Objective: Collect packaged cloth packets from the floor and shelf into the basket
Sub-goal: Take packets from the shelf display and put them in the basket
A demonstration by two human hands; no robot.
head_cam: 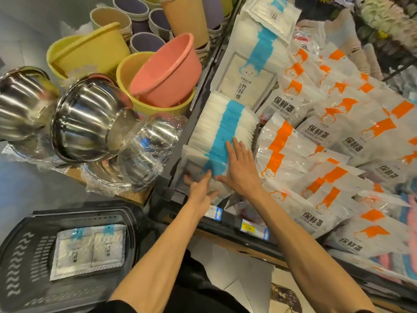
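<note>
My right hand (242, 166) lies flat and open, fingers straight and a little spread, pressing on the top edges of the row of blue-striped cloth packets (225, 129) that stand packed together on the shelf (232, 224). My fingertips reach onto the blue band. My left hand (200, 188) pinches the front packet (194, 164) of that row. One digit lies along the front by the blue stripe, and the others are tucked behind, showing dimly through the plastic. The two hands are just beside each other at the near end of the row. The basket (21, 258) sits low on my left, well apart from both hands, with two packets (90, 249) lying flat, side by side, on its bottom. Orange-striped bags (316, 177) fill the shelf to the right of my right hand, and steel bowls (90, 118) stand left of the shelf.
</note>
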